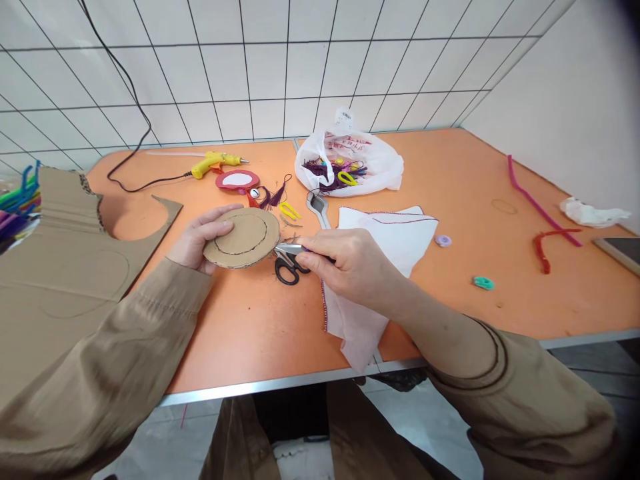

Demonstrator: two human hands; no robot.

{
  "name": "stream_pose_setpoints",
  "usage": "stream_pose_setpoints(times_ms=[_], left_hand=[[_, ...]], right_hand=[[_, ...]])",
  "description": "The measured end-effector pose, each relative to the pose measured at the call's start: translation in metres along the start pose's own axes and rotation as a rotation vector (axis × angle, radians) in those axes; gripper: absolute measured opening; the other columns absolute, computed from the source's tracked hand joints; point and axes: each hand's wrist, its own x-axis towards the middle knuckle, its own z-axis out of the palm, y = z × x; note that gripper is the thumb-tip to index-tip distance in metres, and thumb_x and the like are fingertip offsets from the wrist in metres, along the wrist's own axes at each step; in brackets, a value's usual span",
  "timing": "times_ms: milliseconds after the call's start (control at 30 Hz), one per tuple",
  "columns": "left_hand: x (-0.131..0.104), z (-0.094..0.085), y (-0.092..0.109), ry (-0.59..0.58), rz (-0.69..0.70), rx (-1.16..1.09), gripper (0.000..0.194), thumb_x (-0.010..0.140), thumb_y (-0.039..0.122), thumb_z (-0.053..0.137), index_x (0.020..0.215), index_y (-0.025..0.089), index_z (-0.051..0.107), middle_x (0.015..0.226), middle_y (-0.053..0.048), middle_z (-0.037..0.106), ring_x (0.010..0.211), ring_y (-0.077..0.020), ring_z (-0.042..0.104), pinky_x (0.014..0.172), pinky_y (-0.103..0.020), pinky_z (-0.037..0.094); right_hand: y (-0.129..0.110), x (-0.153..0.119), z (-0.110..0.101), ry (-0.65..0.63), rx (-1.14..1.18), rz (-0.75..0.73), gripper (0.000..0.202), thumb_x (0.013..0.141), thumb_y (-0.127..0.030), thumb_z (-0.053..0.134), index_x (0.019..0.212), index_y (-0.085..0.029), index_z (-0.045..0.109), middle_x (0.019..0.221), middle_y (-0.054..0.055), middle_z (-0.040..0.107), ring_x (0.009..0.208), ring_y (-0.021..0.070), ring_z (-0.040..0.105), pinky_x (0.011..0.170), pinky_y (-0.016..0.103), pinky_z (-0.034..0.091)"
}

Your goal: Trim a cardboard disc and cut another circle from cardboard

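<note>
A round cardboard disc [235,250] with a smaller dark circle drawn on it is held above the table by my left hand [203,237], thumb on top and fingers beneath. My right hand [350,263] grips a utility knife [291,249], whose silver front end meets the disc's right edge. Most of the knife's handle is hidden in my fist. Below the knife lie scissors with black handles [287,272], partly covered. A white cloth with dark red edging [395,243] lies under and beyond my right forearm.
Cut cardboard [75,267] covers the left side. Behind are a yellow glue gun [215,163] with its cord, a red-and-white oval [237,179], tassels [275,195] and a plastic bag [385,167]. Pipe cleaners [537,207] lie at right.
</note>
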Motion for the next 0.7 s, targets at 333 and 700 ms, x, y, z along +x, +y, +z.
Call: stream_pose_setpoints(times_ms=[333,700], left_hand=[[0.008,-0.013,0.007,0.015,0.008,-0.041,0.058,0.076,-0.004,0.056,0.130,0.016,0.056,0.088,-0.005,0.074,0.073,-0.0201,0.072,0.068,-0.027,0.060],[-0.004,0.008,-0.021,-0.029,0.132,-0.127,0.049,0.075,0.009,0.067,0.123,0.016,0.061,0.098,-0.008,0.075,0.092,-0.0241,0.071,0.074,-0.030,0.062]], right_hand=[[-0.001,0.000,0.016,-0.054,-0.129,0.079,0.028,0.092,-0.028,0.046,0.068,-0.016,0.055,0.061,0.000,0.050,0.058,0.0120,0.038,0.055,0.027,0.023],[0.002,0.006,0.019,0.066,0.078,0.166,0.027,0.087,-0.023,0.051,0.060,-0.017,0.049,0.057,-0.003,0.043,0.055,0.0097,0.036,0.055,0.026,0.023]])
